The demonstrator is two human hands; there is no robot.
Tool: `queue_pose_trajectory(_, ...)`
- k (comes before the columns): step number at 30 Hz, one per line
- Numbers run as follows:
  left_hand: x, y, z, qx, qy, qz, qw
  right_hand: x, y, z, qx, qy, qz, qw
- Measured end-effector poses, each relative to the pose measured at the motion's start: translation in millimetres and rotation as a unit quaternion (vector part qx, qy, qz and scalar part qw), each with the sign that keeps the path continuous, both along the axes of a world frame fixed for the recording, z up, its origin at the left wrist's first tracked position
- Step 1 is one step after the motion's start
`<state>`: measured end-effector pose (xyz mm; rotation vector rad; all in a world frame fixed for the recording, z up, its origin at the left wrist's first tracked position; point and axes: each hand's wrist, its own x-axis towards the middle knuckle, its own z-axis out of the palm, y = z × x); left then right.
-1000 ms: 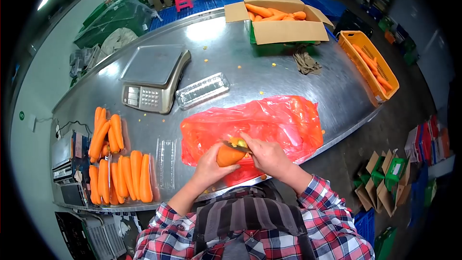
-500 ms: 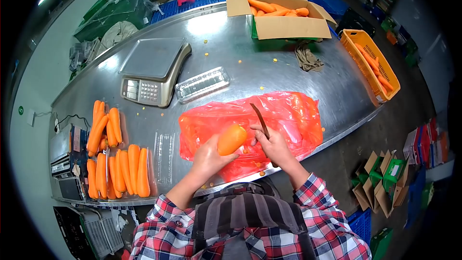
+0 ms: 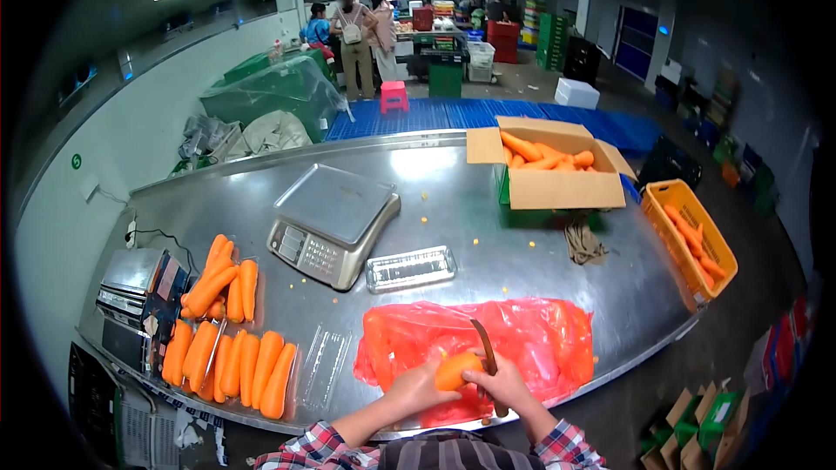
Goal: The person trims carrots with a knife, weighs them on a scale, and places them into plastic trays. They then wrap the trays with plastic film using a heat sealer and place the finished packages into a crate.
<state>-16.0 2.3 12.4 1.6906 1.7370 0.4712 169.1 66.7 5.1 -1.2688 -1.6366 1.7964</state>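
A thick orange carrot (image 3: pixel 456 372) is gripped in my left hand (image 3: pixel 414 390), its blunt end facing right. My right hand (image 3: pixel 507 385) is closed around a knife (image 3: pixel 485 345) with a dark, curved brown blade pointing up and away. The right thumb reaches the carrot's right end, so both hands nearly meet. Beneath them a red plastic bag (image 3: pixel 550 344) lies spread at the table's front edge. Small orange scraps lie by the right wrist. Left of the bag is a clear plastic tray (image 3: pixel 324 370), and beyond it are carrots packed in clear trays (image 3: pixel 252 370).
On the metal table (image 3: pixel 453 170) stand a digital scale (image 3: pixel 335 204), a clear plastic box (image 3: pixel 411 269) and a cardboard-lined crate of carrots (image 3: pixel 566 189). A crumpled cloth (image 3: pixel 584 244) lies near an orange crate (image 3: pixel 688 239) at the right. People (image 3: pixel 355 39) stand far back.
The view has tilted up, showing more of the room. My right hand has come closer to the carrot, its thumb now at the carrot's end. Both hands keep their holds.
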Motion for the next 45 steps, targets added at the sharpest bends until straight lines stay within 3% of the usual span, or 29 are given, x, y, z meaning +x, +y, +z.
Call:
queue_pose_trajectory(6,-7,-3,3,-0.004,-0.069,-0.047,0.996,9,-3,1,-0.037,0.053,-0.036,0.997)
queue_pose_trajectory(11,-18,-7,-27,-0.030,-0.113,-0.069,0.991,22,2,-3,-0.065,0.074,-0.092,0.991)
queue_pose_trajectory(14,-28,-14,-2,-0.204,-0.294,-0.020,0.934,32,6,-9,-0.063,0.135,-0.136,0.979)
queue_pose_trajectory(17,-41,-14,-24,-0.206,-0.440,0.039,0.873,33,8,-15,-0.068,0.163,-0.200,0.964)
queue_pose_trajectory(20,-47,-14,-12,-0.207,-0.480,0.050,0.851,29,4,-10,-0.056,0.173,-0.199,0.963)
queue_pose_trajectory(26,-44,-12,5,-0.155,-0.492,0.116,0.849,26,9,4,-0.059,0.174,-0.140,0.973)
queue_pose_trajectory(31,-42,-16,0,-0.112,-0.495,0.110,0.855,23,12,2,-0.053,0.206,-0.115,0.970)
queue_pose_trajectory(45,-38,-23,19,-0.071,-0.474,0.133,0.868,17,13,-1,-0.084,0.214,-0.119,0.966)
